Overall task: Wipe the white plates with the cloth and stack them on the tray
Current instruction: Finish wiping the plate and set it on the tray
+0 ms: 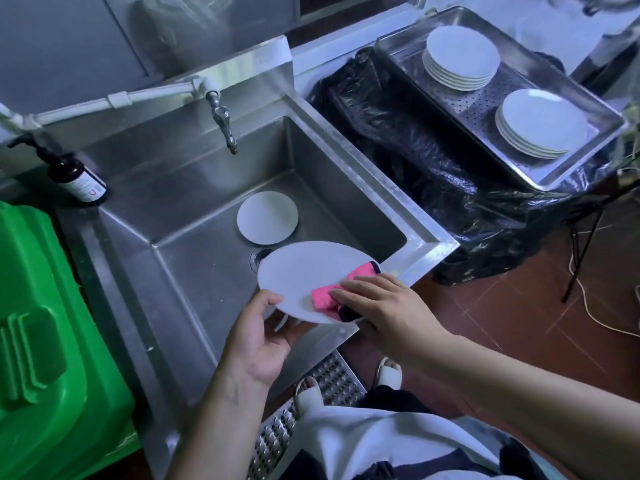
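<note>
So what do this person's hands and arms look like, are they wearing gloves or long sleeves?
No gloves: the left hand and the right hand are both bare, and so are the forearms as far up as the picture shows. No sleeve cuffs, rings, watches or bracelets are visible. Lower down, a white garment and pale open-toed slippers show.

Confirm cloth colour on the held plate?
Bright pink cloth with a dark edge, pressed on the plate; head view.

A steel sink (194, 188) has a tap (223, 121) above its basin. A dark pump bottle (74, 176) stands at its back left corner, near a green plastic bin (52, 341). A black plastic bag (415, 161) lies to the sink's right.
</note>
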`<action>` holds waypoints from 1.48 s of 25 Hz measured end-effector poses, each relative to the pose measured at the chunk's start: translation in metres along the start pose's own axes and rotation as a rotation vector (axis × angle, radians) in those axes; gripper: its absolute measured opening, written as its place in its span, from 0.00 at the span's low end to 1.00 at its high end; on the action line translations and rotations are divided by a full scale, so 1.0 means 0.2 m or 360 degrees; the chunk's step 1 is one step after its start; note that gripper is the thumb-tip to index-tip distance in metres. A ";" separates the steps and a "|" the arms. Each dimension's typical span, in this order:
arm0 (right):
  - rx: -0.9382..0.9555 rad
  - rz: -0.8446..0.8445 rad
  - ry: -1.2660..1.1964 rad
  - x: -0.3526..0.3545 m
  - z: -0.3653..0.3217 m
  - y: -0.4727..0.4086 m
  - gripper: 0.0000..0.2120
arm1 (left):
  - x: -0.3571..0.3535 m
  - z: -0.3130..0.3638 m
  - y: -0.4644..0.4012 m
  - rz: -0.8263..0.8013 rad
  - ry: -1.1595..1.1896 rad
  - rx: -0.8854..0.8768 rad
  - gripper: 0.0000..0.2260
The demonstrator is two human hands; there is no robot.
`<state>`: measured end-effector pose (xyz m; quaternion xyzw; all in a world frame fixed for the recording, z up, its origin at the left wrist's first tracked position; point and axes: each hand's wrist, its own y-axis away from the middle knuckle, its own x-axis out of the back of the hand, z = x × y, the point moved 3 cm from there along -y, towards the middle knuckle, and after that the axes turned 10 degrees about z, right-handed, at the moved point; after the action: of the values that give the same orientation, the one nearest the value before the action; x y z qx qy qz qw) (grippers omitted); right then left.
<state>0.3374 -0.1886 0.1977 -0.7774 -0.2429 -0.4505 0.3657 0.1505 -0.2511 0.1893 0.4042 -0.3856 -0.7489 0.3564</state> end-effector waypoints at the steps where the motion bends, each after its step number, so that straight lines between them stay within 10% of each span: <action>1: 0.0013 0.0072 -0.0036 0.03 0.00 -0.02 0.24 | -0.03 0.01 0.01 0.0014 0.0002 0.0038 0.06; 5: -0.0110 0.0084 -0.0304 0.14 0.02 -0.16 0.16 | -0.14 0.13 0.05 0.0000 -0.0147 -0.0085 0.03; 11: -0.1013 0.0136 -0.1638 0.40 0.14 -0.35 0.06 | -0.16 0.55 0.15 -0.0208 -0.0822 -0.1091 0.19; 18: -0.1173 -0.0128 -0.2620 0.53 0.22 -0.46 0.17 | -0.14 0.67 0.38 -0.1182 -0.0781 -0.0872 0.24; 24: -0.1184 -0.0406 -0.2717 0.40 0.25 -0.52 0.34 | -0.20 0.63 0.43 -0.1300 -0.0658 -0.0845 0.24; 30: -0.1490 -0.0417 -0.2388 0.32 0.24 -0.59 0.18 | -0.13 0.57 0.41 -0.0856 -0.0453 -0.0929 0.34; 37: -0.1694 0.0430 -0.1855 0.33 0.19 -0.72 0.17 | -0.04 0.57 0.41 -0.0929 -0.0520 -0.1070 0.28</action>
<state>0.2872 -0.0659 0.2942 -0.9805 -0.0512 0.0208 -0.1885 0.0719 -0.2478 0.3059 0.2349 -0.0431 -0.9549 0.1767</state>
